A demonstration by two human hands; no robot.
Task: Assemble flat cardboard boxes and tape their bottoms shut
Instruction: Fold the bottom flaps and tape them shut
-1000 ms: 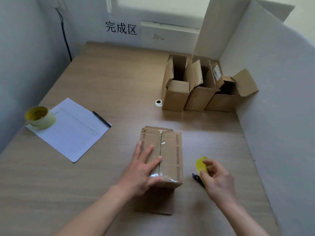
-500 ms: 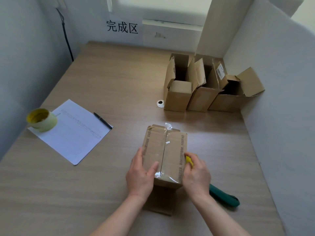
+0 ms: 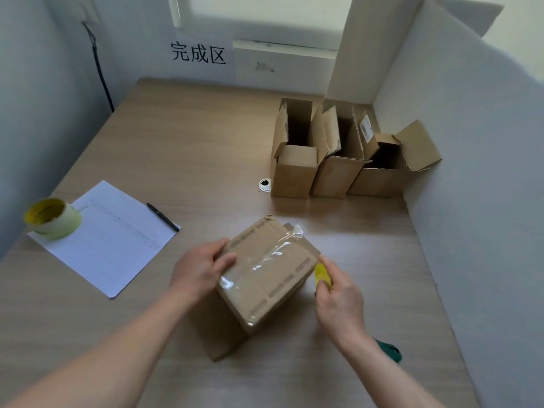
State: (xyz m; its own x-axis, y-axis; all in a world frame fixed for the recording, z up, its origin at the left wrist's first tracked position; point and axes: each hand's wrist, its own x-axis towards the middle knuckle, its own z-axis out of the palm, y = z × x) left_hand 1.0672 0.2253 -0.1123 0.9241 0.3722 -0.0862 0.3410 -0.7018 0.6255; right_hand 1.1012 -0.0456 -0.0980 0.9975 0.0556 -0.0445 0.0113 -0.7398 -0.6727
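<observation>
Both hands flank the taped box [image 3: 266, 275]: left hand [image 3: 197, 267] grips its left edge; right hand [image 3: 338, 298], pinching a yellow cutter [image 3: 322, 275], touches its right corner.

A brown cardboard box [image 3: 265, 278] stands on the table, turned askew, clear tape [image 3: 266, 262] along its upturned seam.

Matt cardboard box [image 3: 273, 278] w/ glossy clear tape [image 3: 265, 260]; woodgrain table [image 3: 188, 136].

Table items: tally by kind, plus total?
Cardboard boxes: 4, three open ones at the back, one taped box in both hands
Tape roll: 1
Paper sheet: 1
Pen: 1
Yellow cutter: 1
Total: 8
</observation>
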